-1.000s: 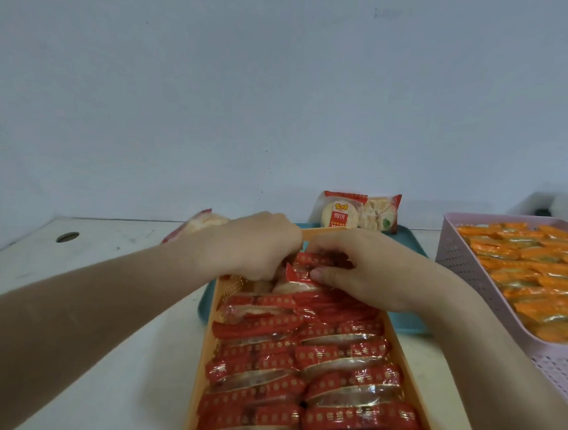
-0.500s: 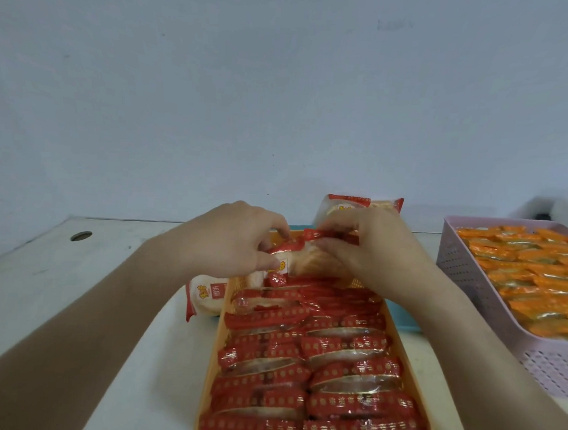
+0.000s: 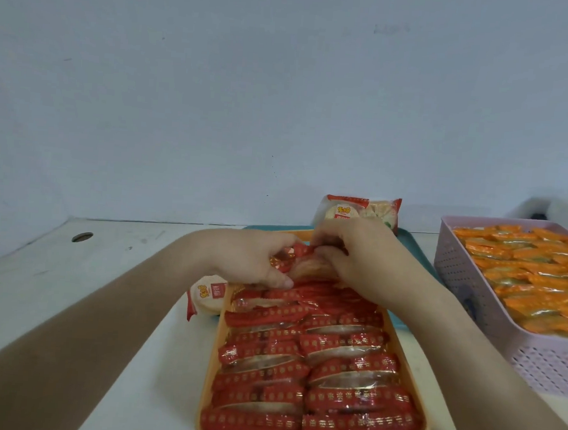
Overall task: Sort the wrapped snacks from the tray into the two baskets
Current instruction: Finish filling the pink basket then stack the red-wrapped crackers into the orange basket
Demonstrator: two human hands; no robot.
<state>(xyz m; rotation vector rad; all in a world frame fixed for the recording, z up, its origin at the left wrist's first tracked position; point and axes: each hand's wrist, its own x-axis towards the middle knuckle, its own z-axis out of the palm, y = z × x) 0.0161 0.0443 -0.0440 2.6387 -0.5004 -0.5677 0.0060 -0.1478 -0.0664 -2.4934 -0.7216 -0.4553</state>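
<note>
A white table (image 3: 72, 285) ran back to a pale blue-grey wall (image 3: 251, 80), with a small round hole (image 3: 82, 237) in the tabletop near its far left corner. One red-and-white snack packet (image 3: 206, 296) lay on the table just beside the orange basket's left wall, partly under the left wrist, and another red-and-white packet (image 3: 362, 213) stood tilted at the far edge of the teal tray (image 3: 416, 253), directly behind the right hand. The two forearms crossed most of the lower view and hid the far end of the orange basket (image 3: 424, 423) and much of the tray. That basket sat in the middle, close to the camera, packed in two columns with red wrapped snacks (image 3: 347, 401) laid row on row up to its rim. The pink perforated basket (image 3: 464, 292) stood to the right, near the tray, and was filled with orange wrapped snacks (image 3: 531, 273) lying in layers. Over the far end of the orange basket, the left hand (image 3: 256, 259) and the right hand (image 3: 366, 256) were both closed on one red-wrapped snack (image 3: 298, 259), fingers pinching its ends, the packet held just above the rows already in place.
</note>
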